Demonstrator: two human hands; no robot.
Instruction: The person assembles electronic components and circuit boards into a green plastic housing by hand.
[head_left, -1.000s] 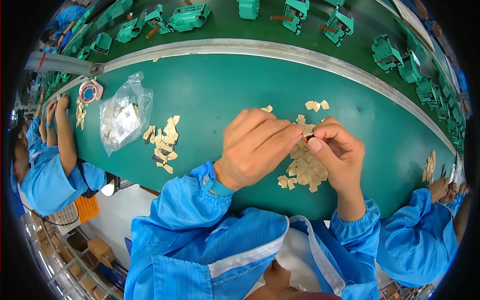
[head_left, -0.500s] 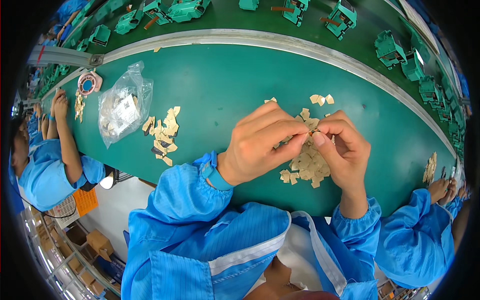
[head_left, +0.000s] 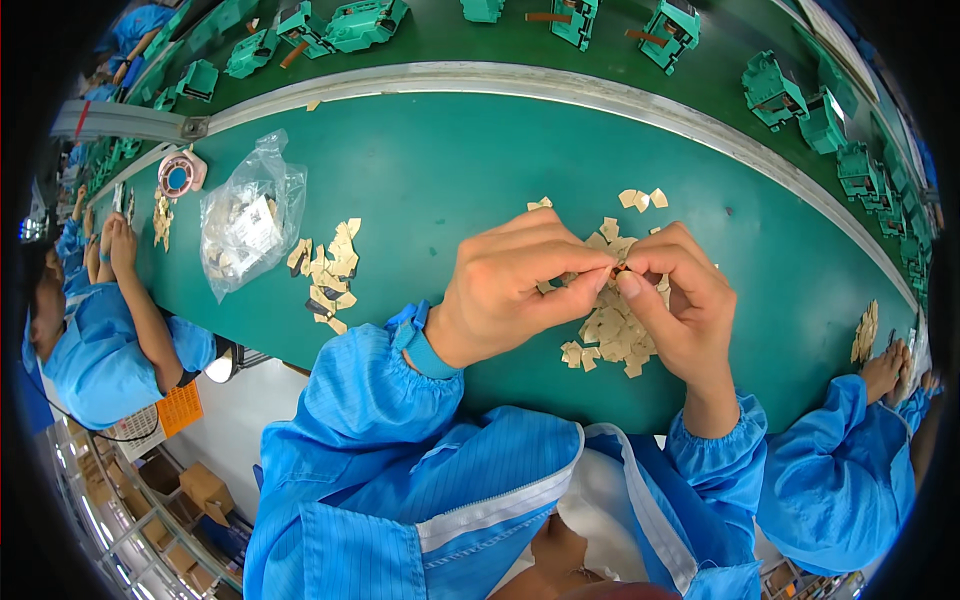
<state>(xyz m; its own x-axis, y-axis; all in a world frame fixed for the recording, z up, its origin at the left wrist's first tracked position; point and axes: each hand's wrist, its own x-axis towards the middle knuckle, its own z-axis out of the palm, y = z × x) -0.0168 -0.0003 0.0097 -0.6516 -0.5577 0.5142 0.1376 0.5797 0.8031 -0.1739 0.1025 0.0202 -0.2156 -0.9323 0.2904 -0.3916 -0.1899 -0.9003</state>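
My left hand (head_left: 525,285) and my right hand (head_left: 688,305) meet fingertip to fingertip, both pinched closed. Between them is a tiny dark piece with a touch of orange (head_left: 620,267), mostly covered by the fingers and too small to name. Directly beneath lies a pile of flat cream-coloured pieces (head_left: 622,338), partly hidden by my hands. Several similar loose pieces (head_left: 642,199) rest just beyond my right hand. Off to the left, a smaller scatter of cream and dark pieces (head_left: 330,272) lies on the green table (head_left: 430,170).
A clear plastic bag (head_left: 250,225) of pieces and a tape roll (head_left: 180,175) are at the left. Behind a metal rail (head_left: 480,75), green plastic housings (head_left: 667,35) stand on a green belt. Co-workers' sleeves (head_left: 125,340) flank me on both sides.
My hands stay pinched together, with the fingertips shifted slightly and less of the small piece showing. The green housings beyond the rail have moved a little to the left.
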